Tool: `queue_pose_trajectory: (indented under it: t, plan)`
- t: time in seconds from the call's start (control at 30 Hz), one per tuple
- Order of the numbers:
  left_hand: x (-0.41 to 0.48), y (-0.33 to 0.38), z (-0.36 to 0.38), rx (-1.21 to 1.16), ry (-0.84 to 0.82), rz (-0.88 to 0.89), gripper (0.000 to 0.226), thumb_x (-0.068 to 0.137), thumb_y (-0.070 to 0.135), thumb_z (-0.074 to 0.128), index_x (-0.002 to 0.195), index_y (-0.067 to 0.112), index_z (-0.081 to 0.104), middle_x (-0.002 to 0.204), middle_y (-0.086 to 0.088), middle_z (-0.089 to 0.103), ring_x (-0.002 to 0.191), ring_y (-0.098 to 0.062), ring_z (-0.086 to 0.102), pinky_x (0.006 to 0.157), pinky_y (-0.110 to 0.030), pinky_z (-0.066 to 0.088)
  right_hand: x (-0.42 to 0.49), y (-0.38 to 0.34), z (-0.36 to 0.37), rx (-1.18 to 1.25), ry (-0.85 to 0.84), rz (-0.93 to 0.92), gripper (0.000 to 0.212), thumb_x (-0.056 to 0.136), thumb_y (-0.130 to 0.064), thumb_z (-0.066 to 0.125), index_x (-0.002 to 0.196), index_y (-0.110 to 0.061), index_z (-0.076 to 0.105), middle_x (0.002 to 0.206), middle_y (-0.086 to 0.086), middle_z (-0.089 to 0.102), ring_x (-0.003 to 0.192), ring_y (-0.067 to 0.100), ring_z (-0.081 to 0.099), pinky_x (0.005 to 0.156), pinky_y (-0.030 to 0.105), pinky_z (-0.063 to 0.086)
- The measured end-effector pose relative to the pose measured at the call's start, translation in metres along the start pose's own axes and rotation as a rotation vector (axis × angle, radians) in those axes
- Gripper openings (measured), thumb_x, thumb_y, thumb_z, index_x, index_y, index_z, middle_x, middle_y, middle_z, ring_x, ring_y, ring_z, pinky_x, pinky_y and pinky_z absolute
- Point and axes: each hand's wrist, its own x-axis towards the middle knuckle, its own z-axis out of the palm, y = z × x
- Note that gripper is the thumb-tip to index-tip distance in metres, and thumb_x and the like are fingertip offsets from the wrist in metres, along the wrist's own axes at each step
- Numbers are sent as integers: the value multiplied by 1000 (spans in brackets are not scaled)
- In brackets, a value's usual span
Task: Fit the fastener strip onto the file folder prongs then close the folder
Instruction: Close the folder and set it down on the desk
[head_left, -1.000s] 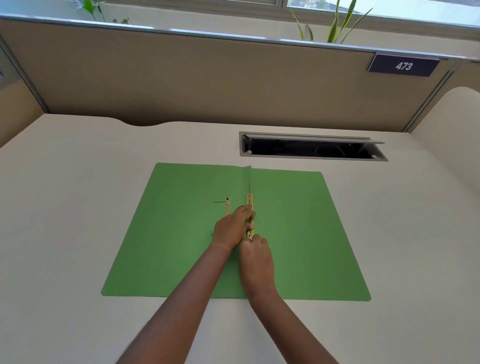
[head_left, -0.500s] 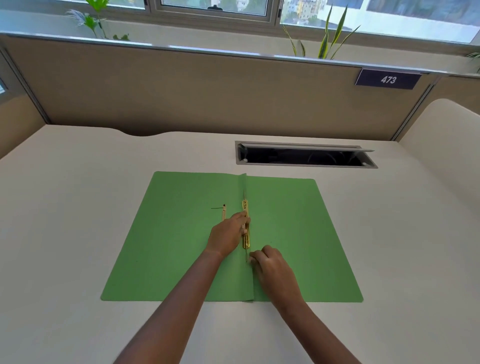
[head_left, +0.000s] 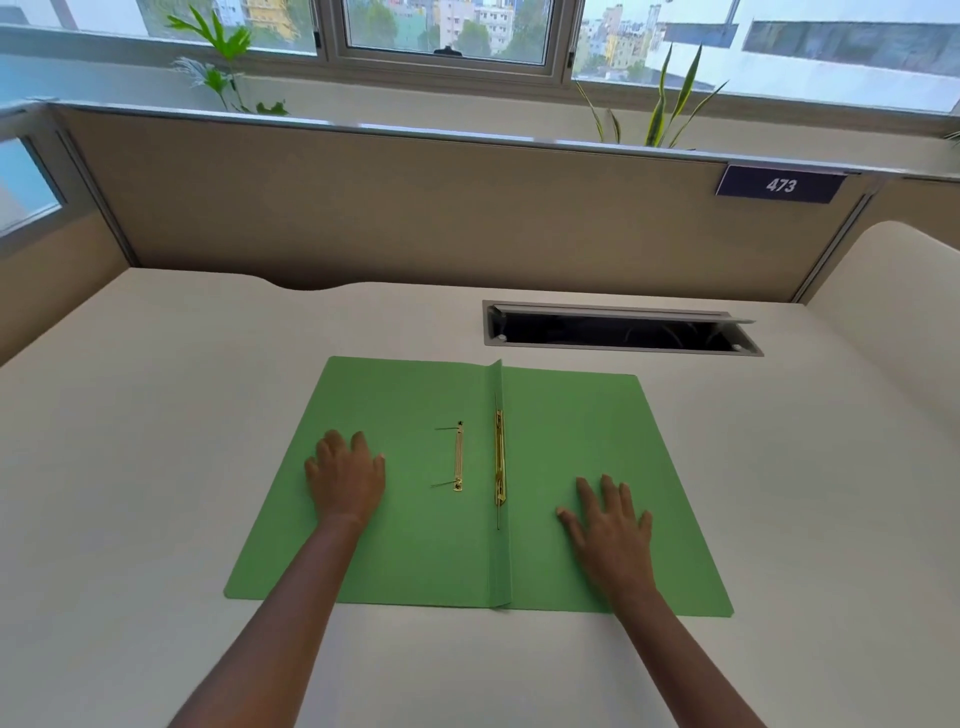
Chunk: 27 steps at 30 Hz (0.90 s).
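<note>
A green file folder (head_left: 426, 545) lies open and flat on the desk. A brass fastener strip (head_left: 499, 457) runs along its centre fold. Left of the fold lies a second brass piece (head_left: 458, 457) with two thin prongs pointing left. My left hand (head_left: 345, 475) rests palm down on the left flap, fingers spread, holding nothing. My right hand (head_left: 610, 514) rests palm down on the right flap, fingers apart and empty. Both hands are clear of the brass parts.
The cream desk (head_left: 156, 441) stretches all around the folder. A cable slot with a raised lid (head_left: 618, 330) sits behind the folder at the right. A beige partition (head_left: 415, 208) with a plate reading 473 (head_left: 781, 184) closes off the back.
Both hands have left the brass strip at the fold and moved apart, the left onto the left flap and the right onto the right flap. The camera has tilted up.
</note>
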Motion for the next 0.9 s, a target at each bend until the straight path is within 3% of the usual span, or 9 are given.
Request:
queue_pose_trajectory:
  t: [0.07, 0.13, 0.17, 0.4, 0.6, 0.77, 0.9]
  plan:
    - [2, -11, -1, 27, -20, -74, 54, 93, 39, 41, 137, 7, 36, 144, -26, 34, 130, -37, 36, 104, -46, 37, -1, 0, 3, 11, 34, 2, 90, 74, -73, -9, 144, -23, 18, 155, 12, 16, 142, 31, 13, 113, 56, 14]
    - [3, -17, -3, 40, -15, -134, 60, 93, 43, 40, 137, 3, 34, 145, -26, 34, 130, -36, 37, 102, -46, 38, 0, 3, 9, 7, 63, -1, 119, 52, -75, -35, 143, -23, 20, 154, 13, 18, 142, 32, 15, 112, 57, 14]
    - [3, -19, -4, 47, -7, -160, 62, 92, 44, 41, 136, 0, 35, 143, -25, 36, 128, -36, 39, 101, -45, 40, 0, 3, 11, 6, 71, 2, 122, 49, -73, -39, 143, -23, 20, 154, 13, 19, 142, 32, 15, 112, 57, 14]
    - [7, -23, -19, -45, 3, -381, 67, 91, 41, 48, 130, -12, 37, 135, -25, 36, 121, -34, 39, 99, -43, 38, -1, 4, 14, 37, 90, 11, 122, 46, -71, -41, 144, -26, 15, 156, 10, 14, 143, 29, 10, 114, 54, 8]
    - [13, -26, -28, -238, 27, -502, 57, 88, 24, 55, 126, -15, 38, 136, -30, 35, 123, -39, 36, 102, -45, 35, -2, 3, 16, 77, 108, 19, 118, 52, -72, -36, 143, -24, 22, 154, 12, 20, 142, 31, 15, 113, 55, 11]
    - [26, -38, -41, -396, -104, -660, 45, 85, 15, 56, 121, -11, 48, 135, -29, 35, 123, -38, 37, 103, -41, 34, -1, 2, 19, 81, 119, 20, 117, 54, -72, -36, 142, -23, 24, 153, 13, 22, 142, 32, 16, 113, 56, 10]
    - [33, -42, -60, -444, -99, -603, 37, 87, 10, 52, 119, -10, 52, 130, -32, 48, 120, -43, 46, 102, -43, 37, 0, 3, 18, 82, 116, 31, 121, 49, -72, -38, 143, -24, 21, 154, 12, 18, 143, 30, 12, 114, 55, 7]
